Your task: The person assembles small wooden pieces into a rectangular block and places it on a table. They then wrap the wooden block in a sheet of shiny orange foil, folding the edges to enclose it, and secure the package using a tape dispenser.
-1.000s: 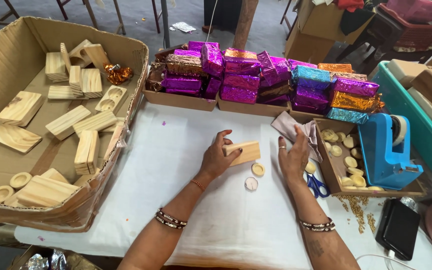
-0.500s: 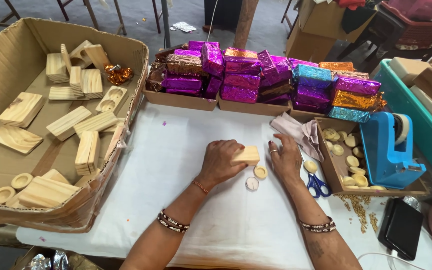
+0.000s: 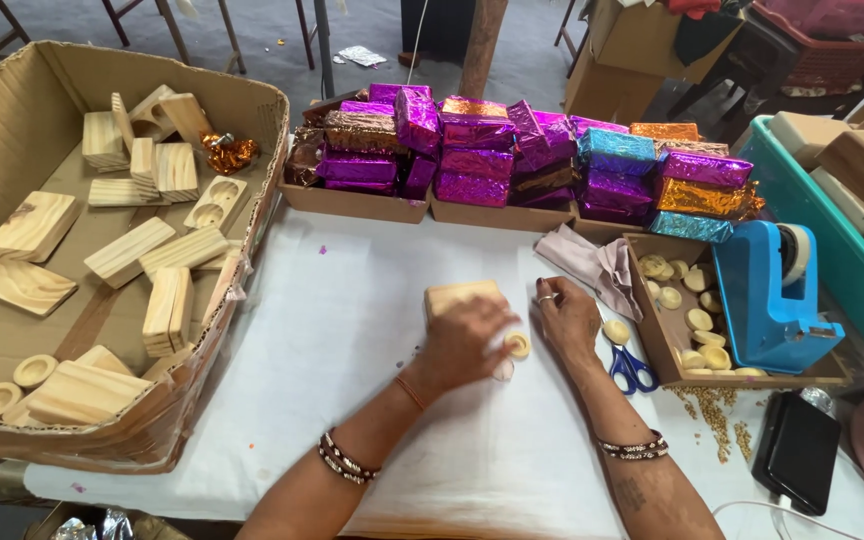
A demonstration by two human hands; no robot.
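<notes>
1. Block (image 3: 460,297): pale wood, rectangular, rounded corners, plain top. It lies flat on the white table (image 3: 332,330), mid-table, just ahead of both hands.
2. Small round disc (image 3: 518,344), cream-coloured, sits on the cloth between the hands. A second, paler round piece shows under the left hand's fingers, partly hidden.
3. Left hand (image 3: 462,340) lies over the block's near edge, fingers curled down on it, holding it. The block juts out beyond the knuckles.
4. Right hand (image 3: 567,318) rests loosely curled just right of the block, fingertips by the disc; nothing visibly held.
5. Edges: carton (image 3: 252,150) of wood pieces closes the left side; foil packs (image 3: 472,135) line the far edge; scissors (image 3: 630,365), tray (image 3: 652,330) of discs and blue tape dispenser (image 3: 767,290) crowd the right.
6. Open cloth left of the block and toward the near edge.
</notes>
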